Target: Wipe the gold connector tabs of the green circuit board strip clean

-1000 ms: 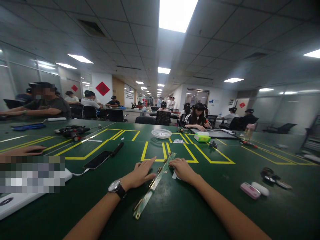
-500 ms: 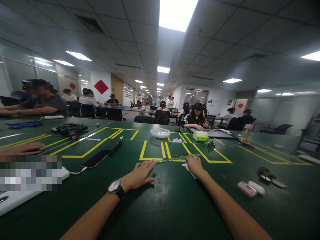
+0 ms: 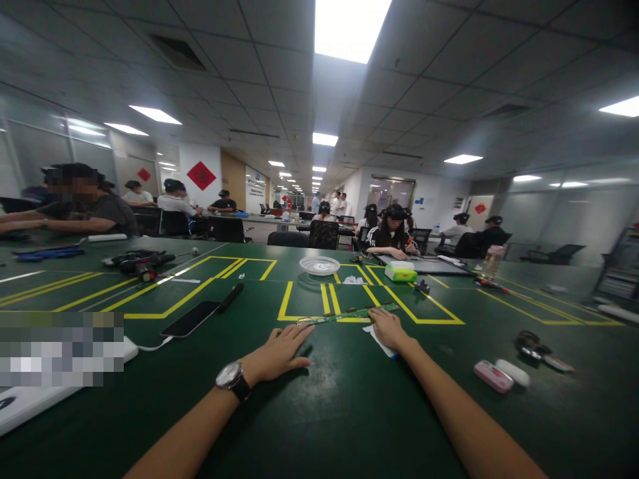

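Note:
A long, thin green strip that looks like a circuit board (image 3: 344, 315) lies slightly slanted on the green table, across a yellow tape line. My left hand (image 3: 277, 352), with a watch on the wrist, lies palm down with fingers spread and thumb apart. Its fingertips are just at the near side of the strip's left end; whether they touch it I cannot tell. My right hand (image 3: 388, 327) has its fingers bent over the strip near the right end, gripping it. Partly under that hand is a white paper (image 3: 379, 340) with a blue edge.
Beyond the strip stand a white mesh basket (image 3: 319, 266) and a green-and-white pack (image 3: 401, 271). To the left lie a phone (image 3: 192, 319) with a cable and a power tool (image 3: 142, 265). A pink case (image 3: 493, 376) sits at right. People sit at the far tables.
My left fingertips have drawn back slightly from the strip, and its left end now shows. My right hand stays on the strip. The view has shifted very little.

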The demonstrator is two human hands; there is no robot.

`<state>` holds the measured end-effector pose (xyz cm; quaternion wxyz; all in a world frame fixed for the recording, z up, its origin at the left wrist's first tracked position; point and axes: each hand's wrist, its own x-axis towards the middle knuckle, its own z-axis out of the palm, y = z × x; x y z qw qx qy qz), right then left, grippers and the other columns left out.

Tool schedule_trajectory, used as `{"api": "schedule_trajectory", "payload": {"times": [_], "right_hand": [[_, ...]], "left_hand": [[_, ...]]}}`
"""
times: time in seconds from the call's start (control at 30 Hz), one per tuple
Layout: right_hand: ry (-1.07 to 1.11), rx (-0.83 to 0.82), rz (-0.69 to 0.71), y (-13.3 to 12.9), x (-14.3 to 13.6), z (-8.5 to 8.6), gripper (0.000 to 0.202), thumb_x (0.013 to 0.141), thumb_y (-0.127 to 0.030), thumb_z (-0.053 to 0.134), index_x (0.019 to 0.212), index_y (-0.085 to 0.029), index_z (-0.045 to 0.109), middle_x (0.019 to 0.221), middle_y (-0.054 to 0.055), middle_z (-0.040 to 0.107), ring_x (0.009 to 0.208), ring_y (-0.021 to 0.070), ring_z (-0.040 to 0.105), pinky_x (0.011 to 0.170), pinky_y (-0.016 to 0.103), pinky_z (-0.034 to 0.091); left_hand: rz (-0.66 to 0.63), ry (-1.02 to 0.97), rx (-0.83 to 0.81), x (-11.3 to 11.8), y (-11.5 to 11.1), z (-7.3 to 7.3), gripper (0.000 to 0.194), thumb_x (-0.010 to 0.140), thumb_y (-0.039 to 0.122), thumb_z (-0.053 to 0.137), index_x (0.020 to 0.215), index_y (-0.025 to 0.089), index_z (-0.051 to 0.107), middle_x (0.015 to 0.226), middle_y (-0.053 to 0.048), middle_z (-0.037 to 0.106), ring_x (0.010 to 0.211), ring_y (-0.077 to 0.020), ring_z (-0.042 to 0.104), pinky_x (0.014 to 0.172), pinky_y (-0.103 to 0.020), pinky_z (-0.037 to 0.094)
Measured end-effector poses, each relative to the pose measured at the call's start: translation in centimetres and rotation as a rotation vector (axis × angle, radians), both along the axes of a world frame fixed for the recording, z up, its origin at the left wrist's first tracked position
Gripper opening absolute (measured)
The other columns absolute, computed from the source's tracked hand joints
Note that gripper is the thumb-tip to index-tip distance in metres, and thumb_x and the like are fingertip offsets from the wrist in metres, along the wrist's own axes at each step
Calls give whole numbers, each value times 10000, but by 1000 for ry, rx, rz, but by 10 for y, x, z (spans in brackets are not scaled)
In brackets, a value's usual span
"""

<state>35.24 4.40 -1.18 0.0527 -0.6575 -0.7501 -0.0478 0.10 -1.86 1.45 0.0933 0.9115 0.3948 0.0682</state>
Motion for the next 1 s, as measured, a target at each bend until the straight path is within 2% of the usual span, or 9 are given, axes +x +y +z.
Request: {"api": "schedule_trajectory", "payload": {"times": [0.2,0.33,0.47,0.57,0.63,0.7,0.77,0.83,1.0], "right_hand": [[3,26,63,-6,-4,14,470,801,-54,379,1177,-217,609,1269,99,583,1229,261,445,1044,523,151],[6,47,160,-15,-28,20,418,775,-38,408,1081,-191,648,1185,107,627,1183,244,491,1048,466,196],[135,74,514,-38,-73,21,519,740,20,360,1176,-164,575,1264,104,580,1196,197,492,1024,362,309],[216,67,790,-62,-108,23,565,737,25,368,1245,-173,514,1319,87,539,1253,181,439,1048,348,310],[221,45,916,-75,-126,24,542,751,8,395,1247,-180,509,1330,75,528,1277,174,407,1063,337,297],[193,42,963,-82,-135,25,500,770,-26,436,1236,-186,518,1322,69,531,1270,182,406,1063,339,291],[154,72,915,-80,-134,27,447,789,-64,470,1210,-196,540,1287,67,552,1228,197,438,1036,348,311],[122,116,753,-71,-123,29,353,824,-105,471,1149,-192,578,1206,78,590,1151,208,487,986,351,344],[5,141,22,-43,-71,37,283,917,-207,386,1029,-133,635,1065,163,601,1034,253,537,874,383,395]], "left_hand": [[-5,-35,83,-4,4,2,608,953,541,360,1477,341,124,1535,-33,204,1379,-270,189,1061,-434,197],[-10,-50,147,-5,6,3,557,961,515,372,1458,325,205,1507,-41,272,1343,-269,263,1045,-421,227],[-9,-52,183,-6,6,3,530,956,511,397,1435,328,264,1480,-41,323,1322,-266,295,1031,-415,249],[-16,-35,160,-7,6,1,569,936,515,438,1440,328,252,1489,-38,310,1335,-262,279,1031,-417,249],[-29,1,103,-7,5,-1,616,917,527,462,1451,326,228,1504,-42,285,1348,-267,263,1033,-434,246],[-36,42,36,-7,5,-3,640,908,544,459,1457,314,224,1514,-53,266,1360,-276,248,1037,-458,237],[-32,61,-10,-7,5,-4,656,904,576,435,1460,292,232,1518,-65,258,1367,-281,236,1042,-471,230],[-24,57,-21,-7,6,-5,689,898,620,404,1464,268,232,1522,-71,248,1371,-282,229,1045,-476,229],[-8,53,-19,-9,9,-5,721,898,658,348,1475,247,212,1534,-73,213,1375,-287,220,1045,-495,227]]}}
